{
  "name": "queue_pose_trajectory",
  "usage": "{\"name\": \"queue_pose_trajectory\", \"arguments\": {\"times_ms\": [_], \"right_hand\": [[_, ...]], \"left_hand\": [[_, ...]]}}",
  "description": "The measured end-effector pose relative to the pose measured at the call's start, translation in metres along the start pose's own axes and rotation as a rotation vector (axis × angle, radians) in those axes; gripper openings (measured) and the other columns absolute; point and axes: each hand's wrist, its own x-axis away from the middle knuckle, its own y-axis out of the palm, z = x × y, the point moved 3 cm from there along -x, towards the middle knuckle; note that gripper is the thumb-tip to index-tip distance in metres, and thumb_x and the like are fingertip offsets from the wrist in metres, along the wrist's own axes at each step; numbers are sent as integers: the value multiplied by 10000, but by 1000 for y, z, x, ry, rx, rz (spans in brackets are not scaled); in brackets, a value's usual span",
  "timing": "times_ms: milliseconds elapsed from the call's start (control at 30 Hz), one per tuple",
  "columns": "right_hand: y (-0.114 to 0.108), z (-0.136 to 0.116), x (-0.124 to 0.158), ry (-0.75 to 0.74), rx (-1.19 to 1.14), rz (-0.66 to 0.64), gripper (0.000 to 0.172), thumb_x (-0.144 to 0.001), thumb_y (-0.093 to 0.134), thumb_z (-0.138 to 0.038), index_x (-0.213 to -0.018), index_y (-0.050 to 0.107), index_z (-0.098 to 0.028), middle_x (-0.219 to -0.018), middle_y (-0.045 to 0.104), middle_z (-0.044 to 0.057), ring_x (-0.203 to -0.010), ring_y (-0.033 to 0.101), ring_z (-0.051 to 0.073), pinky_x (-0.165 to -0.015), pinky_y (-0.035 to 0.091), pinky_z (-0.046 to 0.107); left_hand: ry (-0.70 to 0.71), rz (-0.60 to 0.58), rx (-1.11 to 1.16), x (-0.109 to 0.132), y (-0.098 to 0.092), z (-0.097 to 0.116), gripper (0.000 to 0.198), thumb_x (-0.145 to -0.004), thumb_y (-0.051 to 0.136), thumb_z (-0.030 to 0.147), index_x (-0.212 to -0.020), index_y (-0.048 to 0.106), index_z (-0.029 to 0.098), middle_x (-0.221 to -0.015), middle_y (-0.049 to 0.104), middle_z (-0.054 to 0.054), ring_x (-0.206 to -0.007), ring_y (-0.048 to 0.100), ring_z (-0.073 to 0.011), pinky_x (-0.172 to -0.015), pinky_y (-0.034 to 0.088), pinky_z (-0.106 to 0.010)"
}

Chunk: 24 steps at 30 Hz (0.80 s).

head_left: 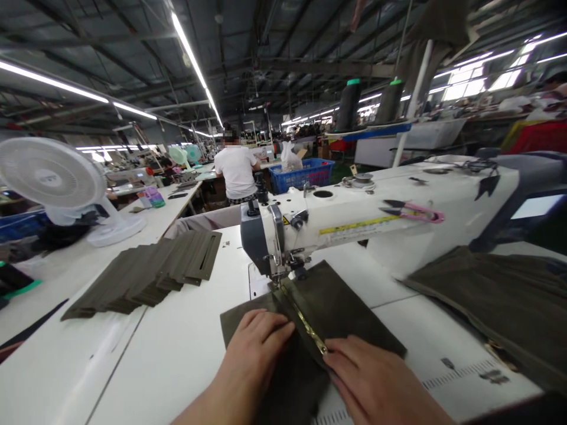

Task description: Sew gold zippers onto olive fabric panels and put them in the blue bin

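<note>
A dark olive fabric panel [349, 307] lies under the needle area of a white sewing machine [354, 218]. A gold metal zipper [305, 324] runs along it from the presser foot towards me. My left hand [259, 348] presses on the fabric left of the zipper, its fingers bent and close together, thumb beside the index finger. At the zipper's near end my right hand [367, 372] is closed, with its fingertips on the pull and the fabric edge. The undersides of both hands are hidden.
Overlapping olive fabric pieces [150, 271] lie left of the machine. More olive fabric [491, 301] is at right. Pink-handled thread snips [414, 211] rest on the machine arm. A white fan [53, 177] stands on the left table. Ahead, a person in a white shirt [235, 171] sits near a blue crate [303, 177].
</note>
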Motion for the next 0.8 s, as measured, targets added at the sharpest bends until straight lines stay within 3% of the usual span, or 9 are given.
{"name": "queue_pose_trajectory", "arguments": {"times_ms": [67,200,333,433,533,600,700,733,800], "right_hand": [[-13,0,-14,127,-230,-111,201,-808,415,-134,-702,577,-187,-724,639,23,-666,589,147,-603,439,222],[-33,12,-42,359,-500,-266,305,-866,398,-309,-626,535,-181,-569,553,-17,-558,535,123,-516,378,212],[-41,20,-55,339,-467,-272,321,-871,396,-338,-634,545,-181,-544,537,-27,-527,512,118,-492,352,221],[-54,18,-57,207,-287,-152,314,-873,416,-304,-615,550,-185,-537,550,-18,-506,522,122,-490,375,231],[-65,-6,-45,-65,-42,187,246,-873,398,-195,-743,606,-177,-719,643,47,-662,601,163,-626,452,270],[-52,-35,-34,-246,27,321,226,-860,400,-145,-893,622,-173,-880,666,81,-815,617,184,-754,461,292],[-4,-76,-33,-323,-43,361,213,-825,459,-174,-949,629,-140,-906,676,101,-780,622,169,-745,479,248],[15,-83,-39,-318,-36,238,273,-805,517,-266,-1010,615,-113,-1007,652,141,-895,607,218,-789,478,293],[46,-81,-50,-245,19,-85,663,-693,601,-532,-1101,566,-11,-1135,566,248,-1066,513,349,-865,438,445]], "left_hand": [[-40,-20,70,-7,-3,0,287,-842,469,112,-1113,507,198,-1022,595,-72,-952,540,-200,-853,421,-372],[-143,81,271,-19,-12,-5,207,-804,585,179,-999,519,194,-969,597,-55,-944,536,-202,-837,426,-349],[-77,99,338,-29,-15,-2,152,-788,623,203,-922,551,197,-917,616,-37,-892,554,-188,-828,407,-329],[-18,123,309,-36,-17,1,30,-808,598,198,-822,573,192,-844,629,-21,-833,570,-171,-796,399,-307],[-36,150,279,-43,-23,-1,47,-830,533,166,-802,567,184,-825,635,-26,-803,583,-163,-746,424,-278],[-96,165,256,-46,-27,-3,52,-821,517,160,-815,565,179,-810,641,-31,-772,593,-166,-700,446,-265],[-182,172,231,-49,-33,-7,29,-795,547,169,-783,571,180,-753,645,-13,-713,602,-162,-661,459,-257],[-206,180,235,-50,-34,-8,32,-787,553,163,-765,570,179,-740,643,-8,-703,604,-158,-660,461,-254],[-249,207,256,-50,-37,-10,52,-773,557,139,-733,562,172,-725,635,-4,-693,605,-151,-661,466,-248]]}}
